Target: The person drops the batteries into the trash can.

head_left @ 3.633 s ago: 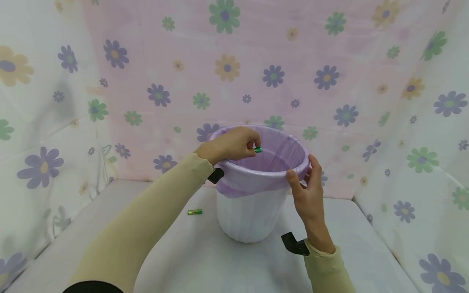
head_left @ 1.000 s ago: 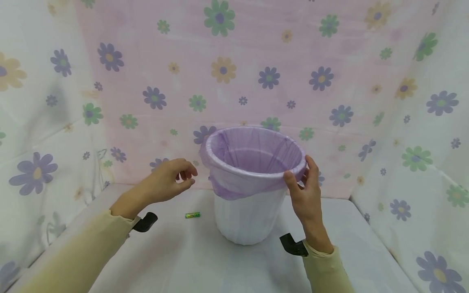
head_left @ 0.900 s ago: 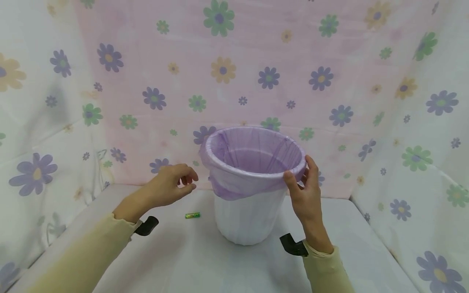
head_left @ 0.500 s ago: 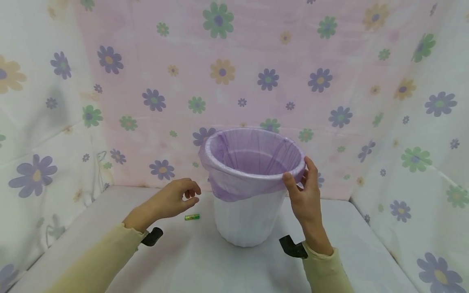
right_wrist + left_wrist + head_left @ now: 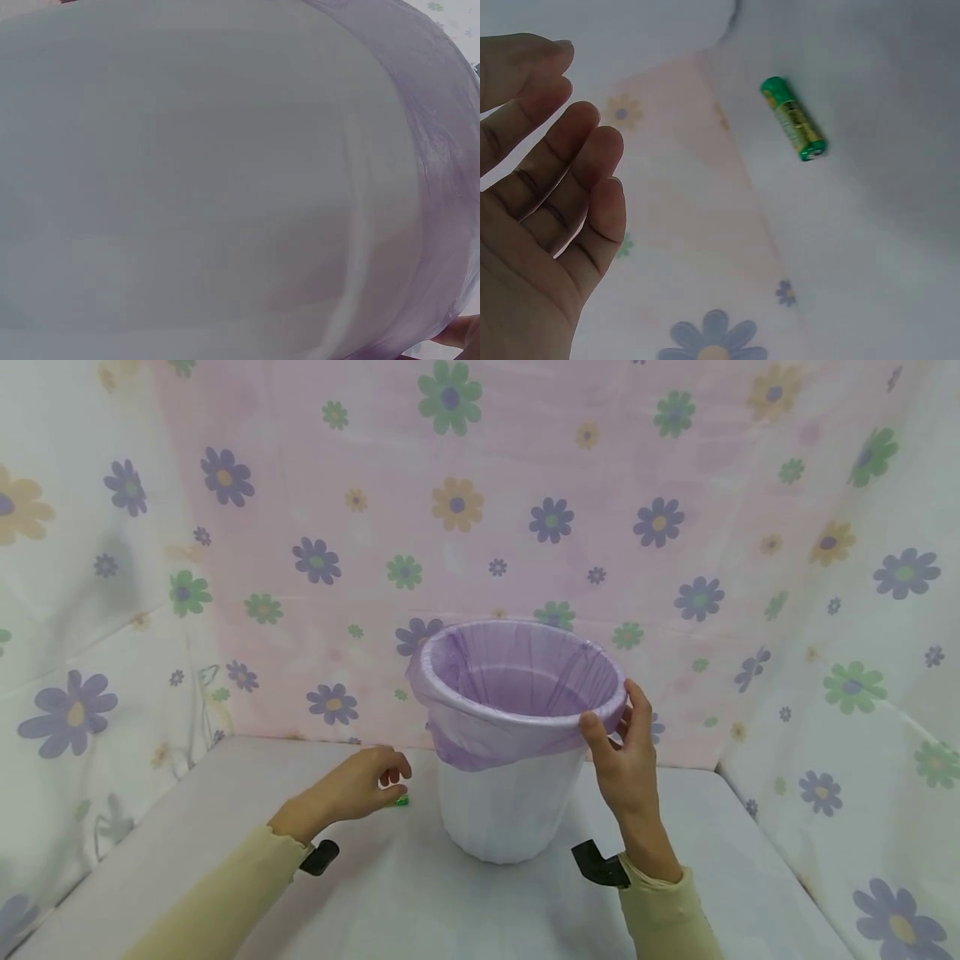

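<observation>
A white bin [image 5: 510, 810] with a purple liner [image 5: 517, 677] stands on the table. My right hand [image 5: 611, 710] grips its right rim, thumb in front and fingers behind the liner's edge. My left hand [image 5: 390, 777] hovers low over the table to the left of the bin, fingers loosely curled and holding nothing. A green battery [image 5: 402, 799] lies on the table just beyond its fingertips. In the left wrist view the battery [image 5: 793, 118] lies apart from the relaxed fingers [image 5: 592, 150]. The right wrist view is filled by the bin wall [image 5: 187, 187] and the liner [image 5: 442, 150].
The table [image 5: 420, 902] is covered in a pale cloth. Floral cloth walls [image 5: 450, 510] close it in at the back and on both sides. Black wrist mounts [image 5: 596, 864] sit on both forearms.
My left hand held a green battery over the bin's opening, then came away without it and sank to the table beside the lying battery. The right hand kept its grip on the rim.
</observation>
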The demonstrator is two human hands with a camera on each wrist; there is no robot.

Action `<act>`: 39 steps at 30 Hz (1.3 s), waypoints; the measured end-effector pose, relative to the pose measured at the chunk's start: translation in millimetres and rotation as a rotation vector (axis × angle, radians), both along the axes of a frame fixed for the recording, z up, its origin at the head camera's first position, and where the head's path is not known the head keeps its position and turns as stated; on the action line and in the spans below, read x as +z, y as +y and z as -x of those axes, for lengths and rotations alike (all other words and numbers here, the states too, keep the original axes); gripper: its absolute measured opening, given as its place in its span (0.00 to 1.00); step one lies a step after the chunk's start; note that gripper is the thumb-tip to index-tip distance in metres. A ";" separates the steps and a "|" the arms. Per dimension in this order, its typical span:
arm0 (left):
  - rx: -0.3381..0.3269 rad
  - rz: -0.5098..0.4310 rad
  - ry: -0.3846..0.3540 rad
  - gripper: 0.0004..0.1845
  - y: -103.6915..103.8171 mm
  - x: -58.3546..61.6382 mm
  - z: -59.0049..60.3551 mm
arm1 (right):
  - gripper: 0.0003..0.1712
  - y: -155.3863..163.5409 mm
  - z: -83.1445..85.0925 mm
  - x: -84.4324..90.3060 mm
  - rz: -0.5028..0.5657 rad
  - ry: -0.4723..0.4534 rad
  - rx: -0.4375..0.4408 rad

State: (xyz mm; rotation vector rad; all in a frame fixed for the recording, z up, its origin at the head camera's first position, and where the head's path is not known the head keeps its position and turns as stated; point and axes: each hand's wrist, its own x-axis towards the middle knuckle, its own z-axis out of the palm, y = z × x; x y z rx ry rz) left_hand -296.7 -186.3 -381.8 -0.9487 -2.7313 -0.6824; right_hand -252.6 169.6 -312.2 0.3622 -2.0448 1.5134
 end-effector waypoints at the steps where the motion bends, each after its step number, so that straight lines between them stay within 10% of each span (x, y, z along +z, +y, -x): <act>1: 0.006 0.001 -0.009 0.07 -0.7 -3.1 1.0 | 0.44 -0.2 -0.1 0.0 0.002 0.001 0.000; 39: 0.140 0.074 -0.165 0.09 -18.7 -69.8 38.9 | 0.43 0.6 0.9 -2.8 0.005 0.013 0.002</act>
